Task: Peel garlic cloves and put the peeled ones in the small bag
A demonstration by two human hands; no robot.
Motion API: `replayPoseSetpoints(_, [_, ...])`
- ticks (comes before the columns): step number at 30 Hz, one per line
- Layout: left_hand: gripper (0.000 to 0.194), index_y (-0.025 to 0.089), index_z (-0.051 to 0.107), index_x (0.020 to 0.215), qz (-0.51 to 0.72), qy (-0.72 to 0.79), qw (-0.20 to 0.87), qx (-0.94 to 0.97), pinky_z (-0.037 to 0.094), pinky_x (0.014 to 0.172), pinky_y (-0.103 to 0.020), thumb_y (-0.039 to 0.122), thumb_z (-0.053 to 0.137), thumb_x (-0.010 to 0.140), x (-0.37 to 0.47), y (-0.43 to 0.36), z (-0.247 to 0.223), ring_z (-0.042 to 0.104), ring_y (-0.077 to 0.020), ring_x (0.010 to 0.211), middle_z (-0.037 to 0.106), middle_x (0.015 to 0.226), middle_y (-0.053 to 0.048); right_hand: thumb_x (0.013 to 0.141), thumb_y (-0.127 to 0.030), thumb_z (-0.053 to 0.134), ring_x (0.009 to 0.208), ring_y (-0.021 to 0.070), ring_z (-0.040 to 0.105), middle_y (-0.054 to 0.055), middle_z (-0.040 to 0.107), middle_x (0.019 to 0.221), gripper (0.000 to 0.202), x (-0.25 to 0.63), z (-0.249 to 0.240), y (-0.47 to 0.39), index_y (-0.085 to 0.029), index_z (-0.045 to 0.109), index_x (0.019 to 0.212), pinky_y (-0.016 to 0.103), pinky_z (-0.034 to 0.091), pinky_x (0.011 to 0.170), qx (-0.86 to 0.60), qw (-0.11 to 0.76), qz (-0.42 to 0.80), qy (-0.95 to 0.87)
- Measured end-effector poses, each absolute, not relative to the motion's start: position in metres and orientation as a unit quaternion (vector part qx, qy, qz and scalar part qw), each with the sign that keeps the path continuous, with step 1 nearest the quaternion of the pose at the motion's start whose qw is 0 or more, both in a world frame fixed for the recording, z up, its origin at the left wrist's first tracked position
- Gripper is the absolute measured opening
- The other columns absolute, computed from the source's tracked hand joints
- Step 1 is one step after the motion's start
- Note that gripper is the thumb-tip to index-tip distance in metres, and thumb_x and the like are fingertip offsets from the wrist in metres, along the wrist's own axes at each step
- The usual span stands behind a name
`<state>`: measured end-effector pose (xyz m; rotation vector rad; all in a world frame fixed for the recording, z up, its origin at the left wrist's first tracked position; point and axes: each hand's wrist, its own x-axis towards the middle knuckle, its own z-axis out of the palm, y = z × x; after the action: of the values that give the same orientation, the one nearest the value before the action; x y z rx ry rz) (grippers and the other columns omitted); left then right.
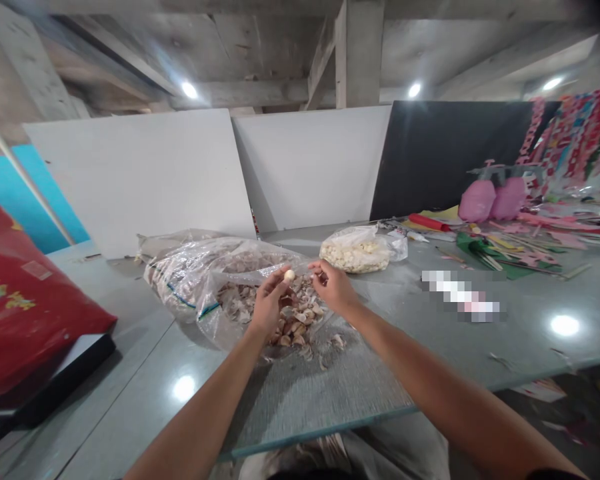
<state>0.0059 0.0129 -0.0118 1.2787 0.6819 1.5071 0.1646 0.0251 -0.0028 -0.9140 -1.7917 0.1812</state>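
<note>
Between the thumb and fingers of my left hand [271, 297] is a pale peeled garlic clove [289, 275]. Close by on the right, my right hand [334, 288] has its fingertips pinched together; what sits between them is too small to make out. Under both hands lies a heap of unpeeled garlic cloves [294, 328] and loose papery skins [240, 293], spilling from the mouth of a large clear plastic bag [185, 267]. Behind my right hand rests a smaller clear bag of peeled garlic cloves [353, 250].
White boards [145, 173] and a black board [430, 157] lean along the back of the glass-topped table [390, 360]. A red sack [35, 300] stands at left. Pink spray bottles [480, 200], a red roll [429, 222] and coloured paper scraps [530, 250] crowd the right.
</note>
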Motion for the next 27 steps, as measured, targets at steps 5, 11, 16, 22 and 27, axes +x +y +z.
replayPoseSetpoints(5, [0.032, 0.019, 0.053, 0.091, 0.611, 0.258, 0.531, 0.527, 0.045, 0.048, -0.02, 0.033, 0.068, 0.066, 0.008, 0.012, -0.013, 0.052, -0.0056, 0.048, 0.059, 0.079, 0.002, 0.079, -0.02, 0.045, 0.063, 0.0098, 0.051, 0.001, 0.059, 0.071, 0.016, 0.163, 0.0, 0.018, -0.017, 0.06, 0.073, 0.019, 0.039, 0.06, -0.361, 0.502, 0.079, -0.782])
replayPoseSetpoints(11, [0.035, 0.017, 0.056, 0.09, 0.594, 0.298, 0.521, 0.536, 0.046, 0.051, -0.019, 0.035, 0.07, 0.063, 0.008, 0.015, -0.015, 0.053, -0.0068, 0.055, 0.058, 0.073, 0.002, 0.082, -0.03, 0.047, 0.06, 0.0092, 0.053, 0.0, 0.061, 0.07, 0.021, 0.161, 0.0, 0.015, -0.017, 0.062, 0.088, 0.019, 0.04, 0.058, -0.344, 0.528, 0.14, -0.764])
replayPoseSetpoints(16, [0.035, 0.016, 0.059, 0.089, 0.599, 0.326, 0.46, 0.568, 0.046, 0.052, -0.02, 0.037, 0.069, 0.063, 0.007, 0.02, -0.018, 0.051, -0.0069, 0.056, 0.059, 0.074, 0.001, 0.082, -0.03, 0.048, 0.069, 0.0118, 0.059, 0.003, 0.067, 0.081, 0.025, 0.16, 0.003, 0.011, -0.018, 0.065, 0.095, 0.021, 0.044, 0.063, -0.336, 0.519, 0.162, -0.769])
replayPoseSetpoints(22, [0.032, 0.016, 0.064, 0.089, 0.582, 0.399, 0.319, 0.633, 0.041, 0.048, -0.02, 0.039, 0.065, 0.067, 0.005, 0.019, -0.016, 0.047, -0.0074, 0.048, 0.057, 0.061, 0.002, 0.082, -0.029, 0.051, 0.07, 0.0117, 0.06, 0.004, 0.068, 0.085, 0.023, 0.161, 0.004, 0.012, -0.019, 0.068, 0.092, 0.022, 0.044, 0.067, -0.338, 0.523, 0.108, -0.775])
replayPoseSetpoints(27, [0.018, 0.019, 0.067, 0.084, 0.571, 0.388, 0.178, 0.701, 0.041, 0.054, -0.02, 0.031, 0.06, 0.073, 0.001, 0.016, -0.013, 0.051, -0.0083, 0.057, 0.063, 0.081, -0.002, 0.081, -0.025, 0.051, 0.07, 0.0125, 0.061, 0.004, 0.069, 0.082, 0.022, 0.163, 0.001, 0.017, -0.018, 0.069, 0.091, 0.022, 0.044, 0.067, -0.341, 0.506, 0.082, -0.788])
